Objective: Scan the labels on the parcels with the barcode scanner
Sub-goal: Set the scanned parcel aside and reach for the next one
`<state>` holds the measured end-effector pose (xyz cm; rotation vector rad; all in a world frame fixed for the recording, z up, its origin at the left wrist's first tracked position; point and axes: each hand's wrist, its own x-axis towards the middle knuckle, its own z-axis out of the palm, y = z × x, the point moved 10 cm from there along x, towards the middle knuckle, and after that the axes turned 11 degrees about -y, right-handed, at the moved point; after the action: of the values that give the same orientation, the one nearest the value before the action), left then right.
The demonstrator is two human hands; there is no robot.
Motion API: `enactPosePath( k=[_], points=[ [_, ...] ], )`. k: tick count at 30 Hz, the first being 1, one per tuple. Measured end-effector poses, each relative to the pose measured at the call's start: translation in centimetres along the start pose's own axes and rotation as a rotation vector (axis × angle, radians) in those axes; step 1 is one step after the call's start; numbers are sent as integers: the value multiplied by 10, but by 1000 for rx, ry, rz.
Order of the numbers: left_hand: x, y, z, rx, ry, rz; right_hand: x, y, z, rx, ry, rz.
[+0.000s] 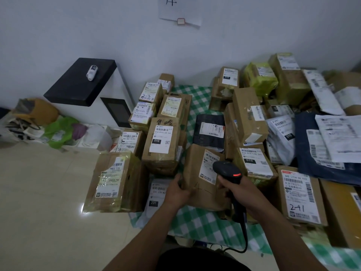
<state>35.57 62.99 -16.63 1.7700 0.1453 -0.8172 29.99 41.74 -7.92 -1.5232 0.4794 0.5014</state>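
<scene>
1. A green-and-white checked cloth (199, 222) lies spread across the centre and lower right
2. A white cabinet with a black top (78, 89) stands against the wall at left, with a small white device (91, 72) lying on top and a dark panel (117, 112) in its front
3. A paper sheet (187, 12) hangs on the wall, with a red-edged tag (181, 21) at its lower edge
4. A green bag (58, 132) and a brownish bag (41, 110) lie on the glossy floor (48, 192) beside the cabinet

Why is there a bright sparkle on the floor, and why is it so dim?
Head view: the sparkle is glare, light bouncing off the glossy beige floor tiles; weak lighting dulls the brown cardboard parcels; the wide lens curves the edges.
</scene>
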Motion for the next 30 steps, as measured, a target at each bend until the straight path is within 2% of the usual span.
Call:
enactPosePath(
  k=[6,16,30],
  points=[
    [-17,30,-7,42,-16,131,-4,-24,-2,58,-1,-58],
    [-25,67,-15,-112,52,321,-26,-92,-12,138,45,-112],
    [-21,66,-11,-139,74,306,-39,-107,-9,93,-13,-112]
  ],
)
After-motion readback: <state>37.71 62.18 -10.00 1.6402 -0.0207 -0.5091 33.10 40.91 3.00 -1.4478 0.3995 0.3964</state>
